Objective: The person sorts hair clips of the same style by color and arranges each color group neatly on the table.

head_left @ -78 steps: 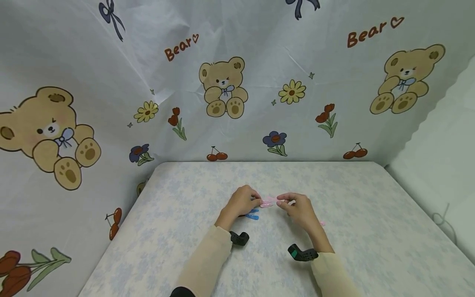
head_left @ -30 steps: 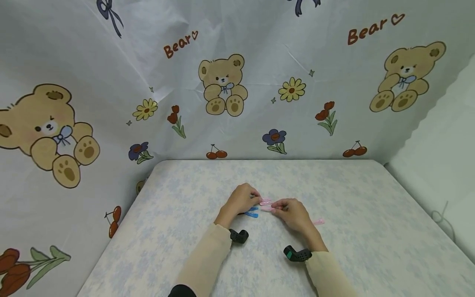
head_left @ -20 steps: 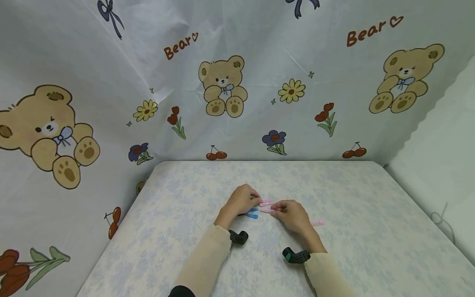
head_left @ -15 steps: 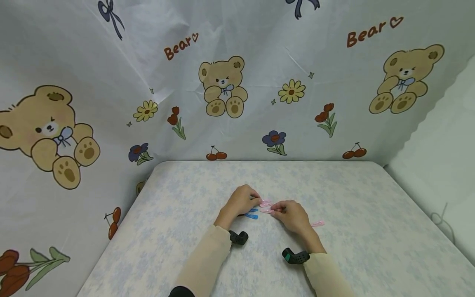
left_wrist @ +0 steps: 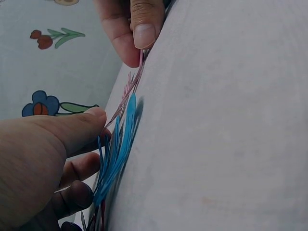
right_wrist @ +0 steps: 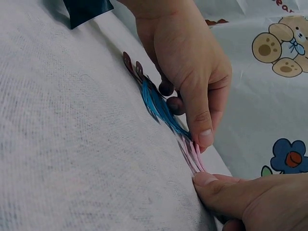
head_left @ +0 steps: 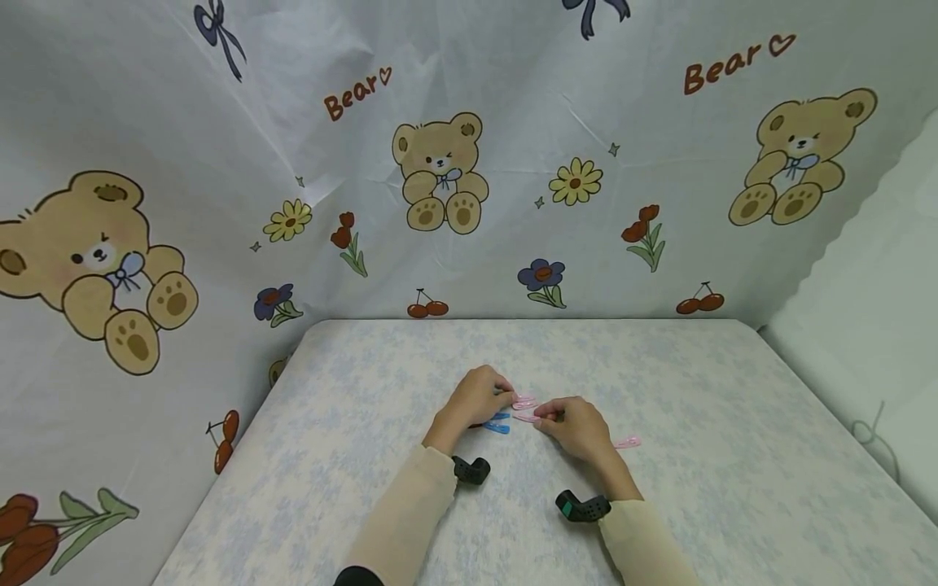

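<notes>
Pink snap hair clips (head_left: 524,402) lie in a group near the table's middle. My left hand (head_left: 475,399) pinches their left end between thumb and finger. My right hand (head_left: 579,427) pinches the end of another pink hair clip (head_left: 524,417), set just on the near side of that group. Blue hair clips (left_wrist: 126,127) fan out under and beside my left hand, overlapping the pink ones' ends. In the right wrist view, dark red-brown hair clips (right_wrist: 127,61) continue the row past the blue ones. My left fingers partly hide the clips in the head view.
A single pink hair clip (head_left: 628,443) lies by my right wrist. The pale blue-patterned table (head_left: 410,366) meets a bear-print sheet (head_left: 498,252) at its back edge. A white wall (head_left: 879,325) with a thin cord stands at the right.
My right hand has moved left and nearer, bringing its pink clip beside the other pink ones; it has barely shifted in the last half second. My left hand stays in place.
</notes>
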Demonstrator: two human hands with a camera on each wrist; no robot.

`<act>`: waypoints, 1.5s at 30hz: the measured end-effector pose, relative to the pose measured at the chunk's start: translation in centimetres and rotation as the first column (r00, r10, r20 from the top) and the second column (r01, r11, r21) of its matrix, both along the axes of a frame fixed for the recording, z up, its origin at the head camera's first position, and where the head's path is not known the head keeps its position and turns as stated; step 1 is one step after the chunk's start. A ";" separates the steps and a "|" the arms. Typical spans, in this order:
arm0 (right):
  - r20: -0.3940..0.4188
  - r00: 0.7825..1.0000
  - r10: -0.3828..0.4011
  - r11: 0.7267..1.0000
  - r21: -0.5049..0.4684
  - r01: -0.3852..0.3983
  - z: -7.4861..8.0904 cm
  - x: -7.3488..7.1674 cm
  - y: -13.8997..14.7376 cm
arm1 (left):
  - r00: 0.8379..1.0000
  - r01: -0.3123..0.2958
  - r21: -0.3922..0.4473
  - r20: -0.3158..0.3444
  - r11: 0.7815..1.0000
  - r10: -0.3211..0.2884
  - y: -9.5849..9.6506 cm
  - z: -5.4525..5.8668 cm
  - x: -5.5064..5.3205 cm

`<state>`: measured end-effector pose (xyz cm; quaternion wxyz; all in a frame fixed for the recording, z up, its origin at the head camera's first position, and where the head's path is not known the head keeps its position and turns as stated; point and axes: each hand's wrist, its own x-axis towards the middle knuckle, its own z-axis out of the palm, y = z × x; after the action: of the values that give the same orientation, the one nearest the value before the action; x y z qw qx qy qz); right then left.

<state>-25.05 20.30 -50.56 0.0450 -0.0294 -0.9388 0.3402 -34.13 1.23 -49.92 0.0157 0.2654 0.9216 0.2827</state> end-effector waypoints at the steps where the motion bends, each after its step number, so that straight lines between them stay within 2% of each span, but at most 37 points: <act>1: 0.000 1.000 0.000 1.000 0.001 0.000 0.0 0.0 0.0 | 1.000 0.000 -0.002 -0.001 1.000 0.000 0.0 0.0 0.0; 14: -0.007 1.000 0.009 1.000 0.015 -0.008 -0.3 0.0 0.0 | 1.000 -0.001 0.000 -0.005 1.000 0.001 -0.1 -0.3 -0.1; 28: -0.007 1.000 0.011 1.000 0.013 -0.011 -0.2 0.1 0.1 | 1.000 0.003 0.008 0.011 1.000 -0.003 0.0 0.1 0.0; 37: 0.003 1.000 0.012 1.000 -0.006 -0.012 -0.2 0.3 0.0 | 0.999 0.000 0.003 0.039 1.000 0.000 -0.1 0.2 0.2; 45: -0.017 0.998 0.059 0.996 -0.062 -0.060 0.3 0.4 0.2 | 1.000 0.008 0.007 0.017 1.000 -0.008 -0.1 0.0 0.0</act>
<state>-24.67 20.50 -50.23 0.0412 -0.0004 -0.9278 0.3708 -34.15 1.09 -49.89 0.0236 0.2670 0.9194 0.2878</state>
